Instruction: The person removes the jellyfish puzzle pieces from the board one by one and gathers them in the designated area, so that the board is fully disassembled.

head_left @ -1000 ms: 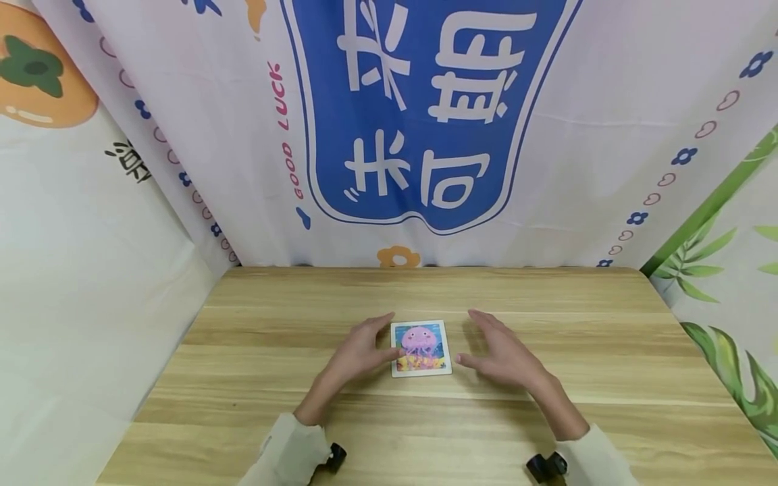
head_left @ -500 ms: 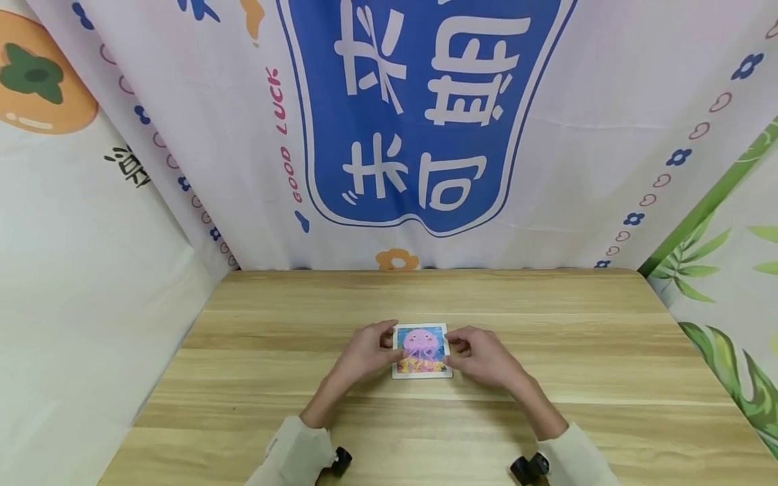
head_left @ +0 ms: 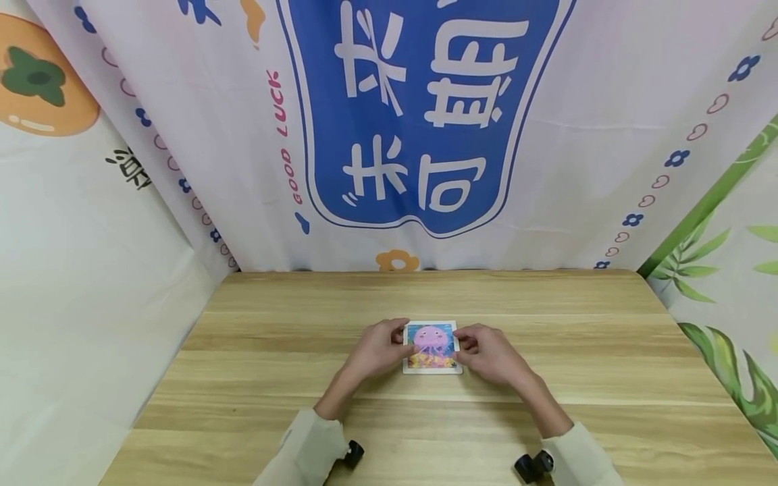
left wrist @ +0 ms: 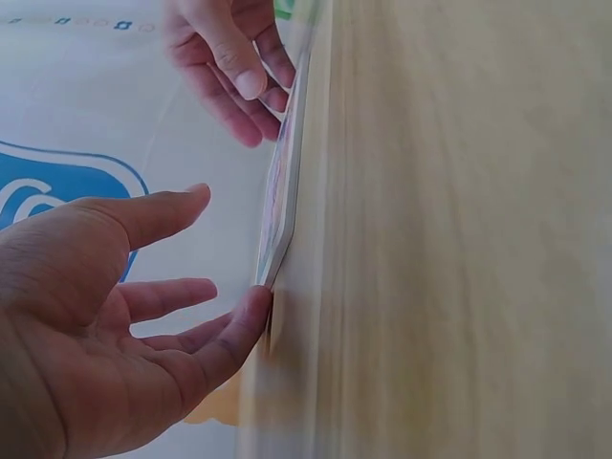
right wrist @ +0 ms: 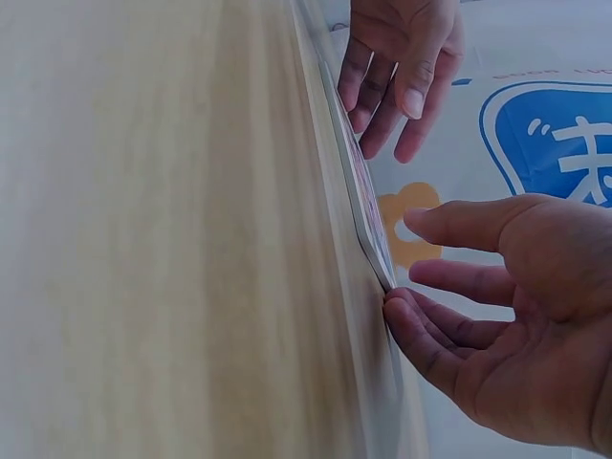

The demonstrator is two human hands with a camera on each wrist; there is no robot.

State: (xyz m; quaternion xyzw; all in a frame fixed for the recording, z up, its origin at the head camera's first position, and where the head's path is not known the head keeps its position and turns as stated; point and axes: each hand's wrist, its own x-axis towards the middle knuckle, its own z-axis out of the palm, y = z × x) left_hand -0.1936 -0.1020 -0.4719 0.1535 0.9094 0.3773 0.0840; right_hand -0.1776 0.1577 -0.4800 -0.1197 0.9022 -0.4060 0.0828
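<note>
A flat, square, white-bordered board with a pink jellyfish picture [head_left: 433,347] lies face up on the wooden table [head_left: 389,432]. My left hand [head_left: 379,347] is at its left side; in the left wrist view, a lower fingertip [left wrist: 254,302] touches the near corner, and the thumb stands raised and apart. On the opposite side is my right hand [head_left: 491,354]. The right wrist view has its lower fingertips [right wrist: 397,304] against the board's corner, thumb lifted away. Neither thumb presses on the picture in these close views. The board's thin pale edge [right wrist: 359,215] shows there.
A white cloth with a blue lettered panel [head_left: 413,121] hangs along the table's back edge. More printed cloth [head_left: 73,283] covers the left side, and leaf-patterned cloth [head_left: 729,290] the right. Small black devices [head_left: 535,467] sit at both wrists.
Both hands have come in from beside the jellyfish board to its left and right edges. Over the last half second, the board and the hands have shifted slightly to the right.
</note>
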